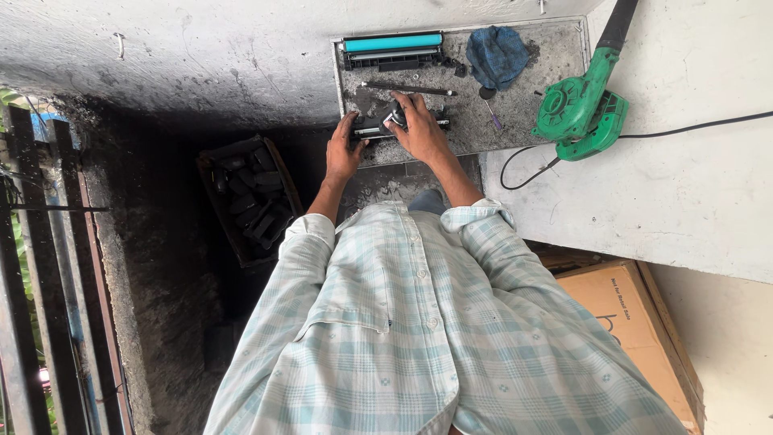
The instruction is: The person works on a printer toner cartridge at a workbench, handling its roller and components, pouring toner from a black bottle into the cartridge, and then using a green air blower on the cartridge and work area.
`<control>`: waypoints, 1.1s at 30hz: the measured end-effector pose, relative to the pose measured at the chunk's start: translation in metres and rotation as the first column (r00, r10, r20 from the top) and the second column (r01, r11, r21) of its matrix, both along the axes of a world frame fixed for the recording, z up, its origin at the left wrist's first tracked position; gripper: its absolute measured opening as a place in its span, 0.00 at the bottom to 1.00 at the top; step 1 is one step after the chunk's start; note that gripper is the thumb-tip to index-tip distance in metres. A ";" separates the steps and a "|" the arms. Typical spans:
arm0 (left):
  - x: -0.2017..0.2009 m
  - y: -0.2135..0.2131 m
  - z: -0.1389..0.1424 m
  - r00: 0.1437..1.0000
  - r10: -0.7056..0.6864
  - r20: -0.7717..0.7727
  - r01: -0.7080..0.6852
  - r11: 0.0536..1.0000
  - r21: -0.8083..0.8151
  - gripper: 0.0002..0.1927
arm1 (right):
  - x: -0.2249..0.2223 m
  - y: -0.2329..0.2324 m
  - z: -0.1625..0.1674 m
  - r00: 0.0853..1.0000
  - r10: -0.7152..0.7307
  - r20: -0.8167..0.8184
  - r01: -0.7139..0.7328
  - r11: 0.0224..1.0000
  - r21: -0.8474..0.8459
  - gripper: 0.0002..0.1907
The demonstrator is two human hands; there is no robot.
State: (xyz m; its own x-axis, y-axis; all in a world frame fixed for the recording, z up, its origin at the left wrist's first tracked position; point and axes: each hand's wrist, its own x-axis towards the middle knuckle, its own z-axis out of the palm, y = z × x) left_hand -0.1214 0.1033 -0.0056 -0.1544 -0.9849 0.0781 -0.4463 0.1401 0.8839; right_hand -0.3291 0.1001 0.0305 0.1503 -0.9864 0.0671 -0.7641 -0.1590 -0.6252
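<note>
Gripping a black toner cartridge part (385,122) from both ends, the person is bending over a sooty grey work tray (555,56). The left hand (342,153) is clasping its near left end, fingers curled around it, while the right hand (420,129) is pressing down over its top and right side, closed on it. The part is lying on the tray's front edge, just below a thin black rod (407,88).

By the look of it, the piece is being taken apart or worked open, and whatever comes next is going to need one hand steadying it while the other is pulling or prying gently, since loose powder is everywhere.

Behind it, a cartridge with a turquoise roller (392,48) is sitting at the tray's far edge, near a crumpled blue cloth (497,55). A green electric blower (581,105) is resting on the white ledge beside the tray. A dark bin of black parts (245,197) is standing on the blackened floor, and a cardboard box (636,330) is sitting under the ledge.
</note>
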 end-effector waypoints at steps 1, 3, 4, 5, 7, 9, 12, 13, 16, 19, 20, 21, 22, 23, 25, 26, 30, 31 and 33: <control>0.001 -0.001 0.000 1.000 0.002 -0.001 -0.002 1.000 0.016 0.39 | 0.002 -0.002 0.001 1.000 0.006 -0.003 -0.006 1.000 0.019 0.35; 0.003 -0.001 -0.001 1.000 0.000 -0.001 0.000 0.999 0.053 0.39 | 0.007 -0.004 0.003 1.000 0.023 -0.003 -0.023 0.999 0.036 0.35; 0.003 -0.002 -0.002 1.000 -0.002 0.002 0.002 0.999 0.041 0.39 | 0.009 -0.005 0.004 0.999 0.032 -0.003 -0.032 0.999 0.043 0.34; 0.004 -0.002 -0.002 1.000 -0.002 0.006 0.002 1.000 0.028 0.39 | 0.011 -0.006 0.005 0.999 0.037 -0.001 -0.037 0.998 0.052 0.35; 0.003 -0.003 -0.004 1.000 -0.003 0.010 0.003 1.000 0.014 0.39 | 0.015 -0.009 0.005 0.999 0.048 0.002 -0.048 0.996 0.072 0.35; 0.003 -0.004 -0.005 1.000 -0.006 0.007 0.006 1.000 0.016 0.39 | 0.019 -0.011 0.005 0.998 0.061 -0.004 -0.061 0.995 0.073 0.35; 0.003 -0.005 -0.008 1.000 -0.007 -0.001 0.007 0.999 0.049 0.39 | 0.024 -0.015 0.004 0.997 0.078 -0.013 -0.076 0.992 0.105 0.35; 0.003 -0.006 -0.008 1.000 -0.008 -0.002 0.008 0.999 0.039 0.39 | 0.025 -0.016 0.004 0.996 0.085 -0.017 -0.082 0.990 0.119 0.35; 0.003 -0.007 -0.010 1.000 -0.009 -0.002 0.009 1.000 0.008 0.39 | 0.026 -0.018 0.003 0.996 0.086 -0.027 -0.083 0.992 0.094 0.34; 0.003 -0.008 -0.010 1.000 -0.017 -0.008 0.017 1.000 0.025 0.39 | 0.025 -0.019 0.003 0.996 0.080 -0.030 -0.077 0.991 0.112 0.33; 0.003 -0.008 -0.011 1.000 -0.018 -0.013 0.019 0.998 0.059 0.38 | 0.024 -0.019 0.003 0.997 0.076 -0.033 -0.073 0.993 0.094 0.33; 0.003 -0.009 -0.011 1.000 -0.016 -0.017 0.018 0.996 0.092 0.38 | 0.023 -0.020 0.003 0.997 0.074 -0.035 -0.072 0.995 0.074 0.33; 0.003 -0.010 -0.012 1.000 -0.014 -0.007 0.014 0.997 0.070 0.38 | 0.021 -0.020 0.002 0.997 0.074 -0.038 -0.072 0.996 0.051 0.33; 0.003 -0.010 -0.013 1.000 -0.011 0.004 0.011 0.999 0.049 0.38 | 0.020 -0.021 0.002 0.998 0.061 -0.032 -0.059 0.996 0.061 0.33; 0.003 -0.011 -0.016 1.000 -0.011 0.000 0.011 0.999 0.031 0.38 | 0.014 -0.020 0.001 0.999 0.030 -0.022 -0.028 0.995 0.091 0.34; 0.003 -0.011 -0.018 1.000 -0.016 -0.014 0.017 0.999 0.031 0.38 | 0.011 -0.019 0.001 0.999 0.019 -0.027 -0.017 0.996 0.090 0.34; 0.000 -0.014 -0.024 0.999 -0.024 -0.032 0.024 1.000 -0.019 0.38 | -0.009 -0.015 -0.001 1.000 -0.026 0.012 0.026 0.999 0.023 0.34; -0.002 -0.014 -0.025 0.999 -0.025 -0.035 0.024 1.000 -0.007 0.38 | -0.015 -0.012 -0.002 0.998 -0.042 0.036 0.043 0.999 -0.003 0.34; -0.005 -0.016 -0.027 0.999 -0.025 -0.040 0.025 1.000 0.013 0.38 | -0.025 -0.011 -0.003 0.998 -0.056 0.010 0.056 0.998 -0.024 0.35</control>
State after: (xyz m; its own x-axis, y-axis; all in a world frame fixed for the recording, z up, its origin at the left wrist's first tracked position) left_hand -0.1262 0.0874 -0.0324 -0.1759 -0.9818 0.0713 -0.4069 0.1384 0.9029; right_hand -0.3545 0.0890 0.0272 0.0944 -0.9913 0.0920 -0.7662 -0.1313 -0.6291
